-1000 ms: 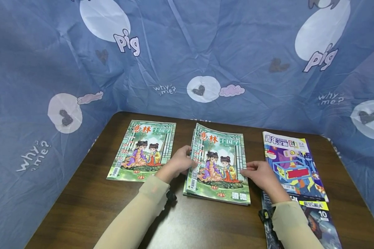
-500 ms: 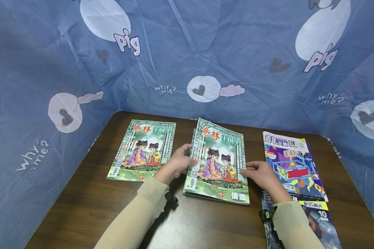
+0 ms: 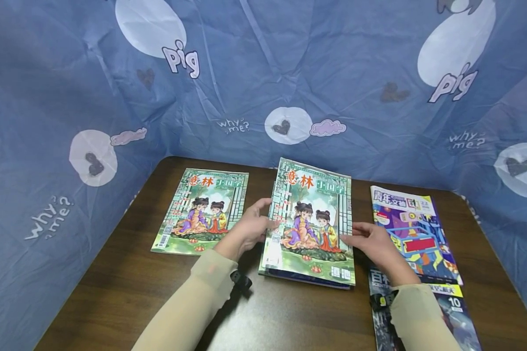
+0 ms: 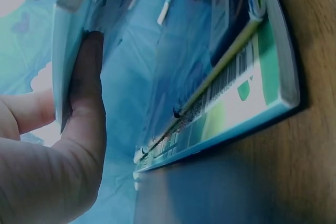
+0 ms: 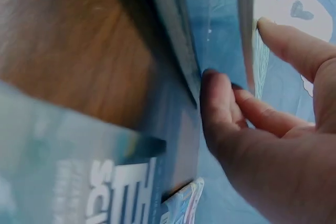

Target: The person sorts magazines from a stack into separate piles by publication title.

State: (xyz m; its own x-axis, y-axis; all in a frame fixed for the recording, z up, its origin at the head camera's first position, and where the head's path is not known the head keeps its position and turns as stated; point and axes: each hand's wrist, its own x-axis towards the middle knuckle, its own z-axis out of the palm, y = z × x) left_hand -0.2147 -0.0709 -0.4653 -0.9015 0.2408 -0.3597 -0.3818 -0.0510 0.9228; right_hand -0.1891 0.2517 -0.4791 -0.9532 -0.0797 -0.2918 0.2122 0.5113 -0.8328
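A green magazine with two illustrated figures on its cover is raised off a small stack in the middle of the table. My left hand pinches its left edge, thumb on the cover and fingers beneath. On the right edge, my right hand holds it the same way, as the right wrist view also shows. Below it lie the stacked magazines, with a gap between them and the raised one in the left wrist view. How many are stacked cannot be told.
Another green magazine with the same cover lies at the left. To the right are a purple magazine and a dark magazine, partly under my right forearm. Blue printed cloth surrounds the brown table.
Both hands have lifted the top green magazine off the stack, its far edge rising first. The right hand has shifted slightly right. The magazines at the sides stay put.
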